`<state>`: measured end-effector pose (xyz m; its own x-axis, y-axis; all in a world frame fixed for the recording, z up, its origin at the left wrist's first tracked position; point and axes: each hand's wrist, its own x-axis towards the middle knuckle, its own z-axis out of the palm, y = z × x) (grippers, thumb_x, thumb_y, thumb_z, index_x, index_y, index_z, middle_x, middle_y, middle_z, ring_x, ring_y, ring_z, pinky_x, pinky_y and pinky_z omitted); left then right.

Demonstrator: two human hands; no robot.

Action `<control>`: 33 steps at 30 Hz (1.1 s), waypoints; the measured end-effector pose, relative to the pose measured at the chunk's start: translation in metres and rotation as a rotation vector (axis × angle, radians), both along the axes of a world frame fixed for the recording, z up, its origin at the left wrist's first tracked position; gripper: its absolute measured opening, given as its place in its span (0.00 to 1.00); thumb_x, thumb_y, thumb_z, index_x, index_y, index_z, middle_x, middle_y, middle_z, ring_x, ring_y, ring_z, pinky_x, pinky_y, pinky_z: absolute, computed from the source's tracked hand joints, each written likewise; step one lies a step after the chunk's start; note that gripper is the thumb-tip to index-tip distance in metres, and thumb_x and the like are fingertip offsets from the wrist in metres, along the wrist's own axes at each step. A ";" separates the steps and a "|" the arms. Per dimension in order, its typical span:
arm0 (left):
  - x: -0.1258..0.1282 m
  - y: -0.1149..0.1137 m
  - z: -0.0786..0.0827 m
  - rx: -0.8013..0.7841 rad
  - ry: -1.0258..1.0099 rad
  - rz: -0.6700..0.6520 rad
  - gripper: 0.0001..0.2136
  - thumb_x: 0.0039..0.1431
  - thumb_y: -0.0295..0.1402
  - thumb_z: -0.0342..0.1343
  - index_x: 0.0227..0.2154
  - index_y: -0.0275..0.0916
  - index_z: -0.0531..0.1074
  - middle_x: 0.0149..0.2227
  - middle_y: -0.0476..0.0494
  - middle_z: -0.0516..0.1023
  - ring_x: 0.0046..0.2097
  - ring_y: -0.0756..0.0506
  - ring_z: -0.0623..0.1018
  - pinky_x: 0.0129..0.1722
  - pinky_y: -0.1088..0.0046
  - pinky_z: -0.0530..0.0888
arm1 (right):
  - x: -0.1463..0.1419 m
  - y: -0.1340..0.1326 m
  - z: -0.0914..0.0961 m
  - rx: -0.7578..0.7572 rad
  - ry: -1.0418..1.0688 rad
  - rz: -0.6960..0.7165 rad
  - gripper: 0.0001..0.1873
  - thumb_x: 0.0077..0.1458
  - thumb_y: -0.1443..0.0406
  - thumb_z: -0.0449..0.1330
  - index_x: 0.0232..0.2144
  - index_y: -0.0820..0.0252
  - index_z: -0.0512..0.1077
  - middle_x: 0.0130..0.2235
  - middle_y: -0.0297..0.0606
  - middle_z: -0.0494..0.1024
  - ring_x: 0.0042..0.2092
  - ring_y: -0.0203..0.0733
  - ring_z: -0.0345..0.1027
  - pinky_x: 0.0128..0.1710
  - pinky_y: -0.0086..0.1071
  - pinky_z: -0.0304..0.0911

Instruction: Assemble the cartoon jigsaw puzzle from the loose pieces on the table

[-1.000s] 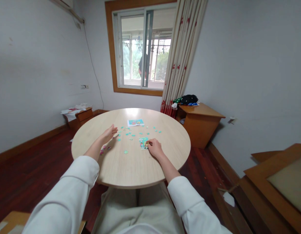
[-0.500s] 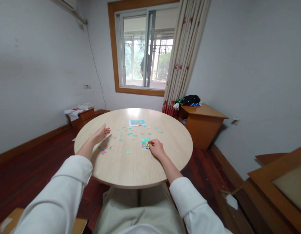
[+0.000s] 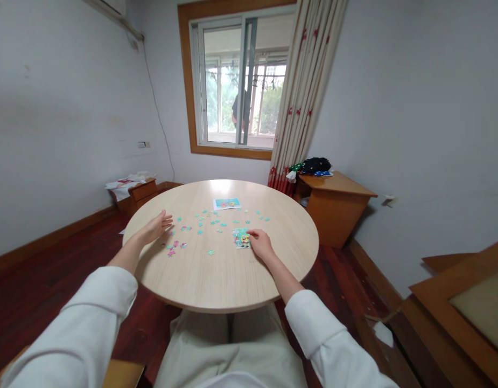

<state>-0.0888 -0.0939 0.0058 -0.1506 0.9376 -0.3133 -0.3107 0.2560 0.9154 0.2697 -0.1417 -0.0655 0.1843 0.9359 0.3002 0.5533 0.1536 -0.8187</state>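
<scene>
Puzzle pieces (image 3: 176,244) with pink on them lie just to the near side of the left hand (image 3: 155,227), on the pale round table (image 3: 216,285). That hand is open and seems to hold nothing, its fingers reaching out towards a few small teal pieces (image 3: 179,219) beside the fingertips; whether it touches the tabletop I cannot tell. Between the hands, and mostly farther out than them, more teal and greenish pieces (image 3: 200,232) are scattered singly, and one green piece (image 3: 211,252) lies apart on the near side. Beyond both hands, in the gap between them, is a printed picture sheet (image 3: 226,203). The joined block (image 3: 240,237), with cartoon figures on it, sits directly left of the right hand (image 3: 260,242), whose bent fingers are at its right edge; whether they pinch a piece or just steady the block, I cannot tell. The two hands are well apart.

The step in hand looks like adjusting or pressing that edge, with much left unjoined. The next move seems to call for choosing a loose piece that matches the block's border and aligning it without shifting the block.
</scene>
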 end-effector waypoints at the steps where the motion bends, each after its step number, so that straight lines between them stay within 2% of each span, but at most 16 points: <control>1: -0.001 -0.001 -0.001 0.004 0.007 -0.007 0.14 0.62 0.39 0.47 0.32 0.36 0.74 0.57 0.24 0.67 0.66 0.38 0.56 0.63 0.62 0.56 | 0.002 0.002 0.001 -0.007 0.063 0.015 0.14 0.48 0.70 0.54 0.34 0.58 0.77 0.41 0.38 0.79 0.44 0.40 0.71 0.49 0.34 0.63; 3: -0.002 -0.002 -0.001 0.003 0.023 -0.013 0.13 0.62 0.38 0.48 0.32 0.37 0.75 0.57 0.25 0.68 0.66 0.38 0.57 0.63 0.62 0.55 | 0.006 0.007 0.004 -0.051 0.202 0.040 0.14 0.49 0.67 0.54 0.36 0.59 0.77 0.41 0.39 0.79 0.44 0.41 0.72 0.49 0.37 0.64; 6: -0.001 -0.004 0.002 -0.009 0.076 -0.029 0.15 0.63 0.39 0.46 0.31 0.38 0.75 0.57 0.28 0.68 0.65 0.38 0.59 0.64 0.61 0.51 | 0.013 0.014 0.013 -0.153 0.446 0.087 0.18 0.55 0.59 0.53 0.44 0.60 0.73 0.46 0.43 0.77 0.46 0.42 0.72 0.52 0.39 0.63; 11: 0.006 -0.004 0.009 -0.014 0.089 -0.070 0.17 0.63 0.42 0.44 0.30 0.39 0.75 0.55 0.28 0.70 0.65 0.40 0.60 0.65 0.64 0.47 | 0.030 0.023 0.030 -0.266 0.741 0.201 0.27 0.61 0.49 0.46 0.54 0.58 0.64 0.56 0.48 0.70 0.57 0.40 0.64 0.60 0.39 0.56; 16: 0.020 -0.004 0.013 -0.003 0.067 -0.117 0.21 0.65 0.42 0.41 0.33 0.36 0.75 0.54 0.25 0.71 0.63 0.40 0.63 0.64 0.65 0.51 | 0.047 0.028 0.036 -0.338 0.745 0.223 0.32 0.64 0.48 0.35 0.56 0.61 0.62 0.59 0.50 0.66 0.59 0.39 0.62 0.60 0.38 0.55; 20: 0.030 -0.004 0.013 -0.002 0.048 -0.146 0.22 0.65 0.42 0.39 0.36 0.35 0.75 0.54 0.24 0.71 0.62 0.39 0.65 0.64 0.65 0.53 | 0.058 0.029 0.036 -0.363 0.718 0.208 0.35 0.63 0.48 0.31 0.58 0.63 0.61 0.61 0.52 0.63 0.60 0.39 0.61 0.59 0.36 0.57; 24: 0.027 -0.004 0.011 0.008 0.109 -0.188 0.25 0.66 0.43 0.35 0.44 0.32 0.73 0.59 0.25 0.66 0.63 0.40 0.63 0.64 0.66 0.54 | 0.072 0.031 0.035 -0.367 0.794 0.169 0.34 0.63 0.47 0.34 0.57 0.63 0.60 0.60 0.52 0.64 0.59 0.40 0.62 0.59 0.36 0.57; 29: 0.007 -0.004 0.006 0.049 0.283 -0.289 0.30 0.65 0.47 0.32 0.57 0.30 0.64 0.60 0.25 0.64 0.62 0.41 0.65 0.62 0.65 0.59 | 0.091 0.032 0.034 -0.386 0.971 0.101 0.33 0.64 0.48 0.39 0.58 0.66 0.59 0.60 0.55 0.63 0.60 0.42 0.61 0.61 0.39 0.55; 33: -0.008 -0.006 0.004 0.065 0.334 -0.298 0.33 0.64 0.49 0.30 0.61 0.28 0.58 0.61 0.23 0.62 0.62 0.40 0.65 0.60 0.63 0.63 | 0.102 0.028 0.033 -0.385 0.993 0.080 0.32 0.63 0.48 0.41 0.58 0.66 0.58 0.60 0.57 0.63 0.60 0.44 0.60 0.60 0.40 0.57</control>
<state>-0.0963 -0.1001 0.0103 0.0460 0.9715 -0.2324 0.0834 0.2280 0.9701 0.3721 -0.1134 -0.0320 0.1175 0.9558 -0.2694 -0.3887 -0.2054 -0.8982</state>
